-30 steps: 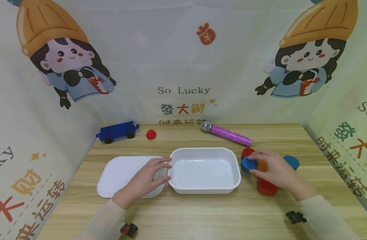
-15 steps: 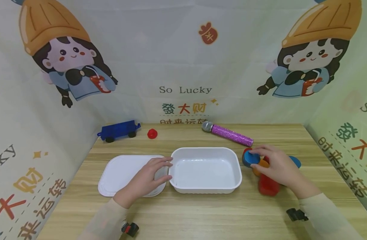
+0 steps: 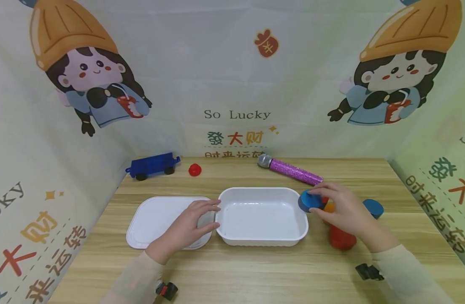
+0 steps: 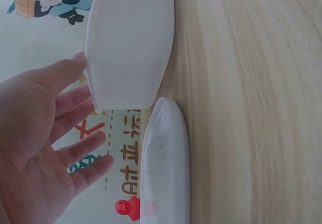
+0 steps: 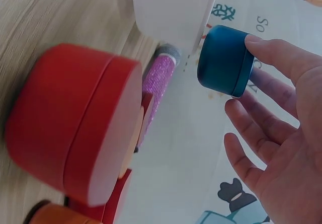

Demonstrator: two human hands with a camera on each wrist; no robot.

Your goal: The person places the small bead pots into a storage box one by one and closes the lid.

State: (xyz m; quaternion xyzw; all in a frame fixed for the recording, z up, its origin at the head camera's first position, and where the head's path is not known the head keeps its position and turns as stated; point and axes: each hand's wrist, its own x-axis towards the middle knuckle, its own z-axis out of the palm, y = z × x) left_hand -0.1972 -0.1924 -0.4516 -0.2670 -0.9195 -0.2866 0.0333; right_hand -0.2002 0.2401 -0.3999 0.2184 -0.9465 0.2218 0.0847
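In the head view my right hand (image 3: pixel 344 211) pinches a small blue round tin (image 3: pixel 309 201) by its lid edge, between thumb and fingers. The right wrist view shows the tin (image 5: pixel 224 60) raised off the table. It is at the right rim of a white rectangular box (image 3: pixel 263 242), whose inside holds nothing. My left hand (image 3: pixel 187 226) has its fingers spread at the box's left rim, with the thumb and fingertips at the edge. Under and beside the right hand stand a red tin (image 3: pixel 341 239) and an orange tin (image 3: pixel 328 209), partly hidden.
A white lid (image 3: pixel 152 221) lies left of the box, partly under the left hand. Another blue tin (image 3: pixel 374 208) stands to the right. Along the back are a blue toy wagon (image 3: pixel 152 165), a small red toy (image 3: pixel 195 169) and a purple glitter microphone (image 3: pixel 295 171).
My right hand has lifted the blue tin and carried it left, from above the red and orange tins to the box's right rim. The left hand stays at the box's left side.
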